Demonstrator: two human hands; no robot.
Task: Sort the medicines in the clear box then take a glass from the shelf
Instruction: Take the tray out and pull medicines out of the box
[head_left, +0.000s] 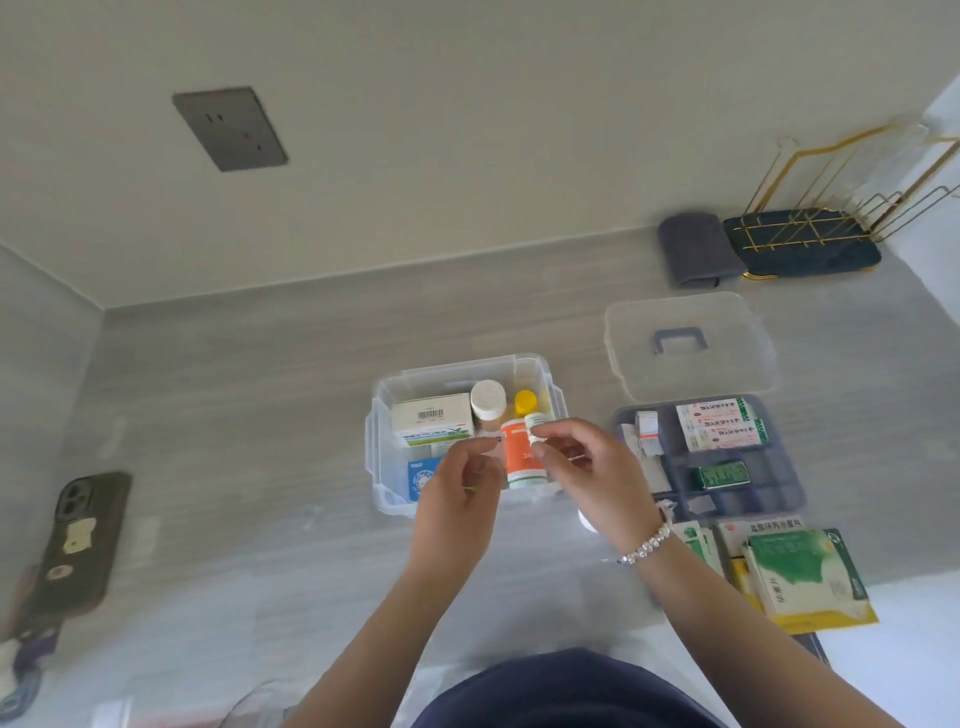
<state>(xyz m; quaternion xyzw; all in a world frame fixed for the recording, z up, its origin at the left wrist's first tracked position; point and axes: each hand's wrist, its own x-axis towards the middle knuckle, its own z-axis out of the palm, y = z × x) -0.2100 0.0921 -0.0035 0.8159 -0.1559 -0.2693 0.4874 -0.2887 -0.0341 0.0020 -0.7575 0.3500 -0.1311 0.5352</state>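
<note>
**Medicines half sorted, small vial held over the clear box**

Hands meet at the centre of the frame, above the clear box (535, 366). Your right hand (587, 470) pinches a small white vial (536, 427) between thumb and fingertips, so that grip is narrow and loaded. Your left hand (457, 493) has its fingers curled near the vial; whether it holds anything I cannot tell.

Inside the box, just below the vial, lies an orange bottle (519, 457), with a white-capped jar (488, 399), a yellow-capped bottle (525, 401) and a white carton (431, 418) behind it.

The vial looks light, stiff and smooth, so it will likely slip if pinched by the cap alone; take it round the body. The cartons should crush under a hard squeeze, so hold them by their long edges.

At the right of the frame sit the tray insert (769, 499), the lid (727, 322) above it, and loose packets (800, 571) lower right on the table (234, 389). No glass or shelf is in view
</note>
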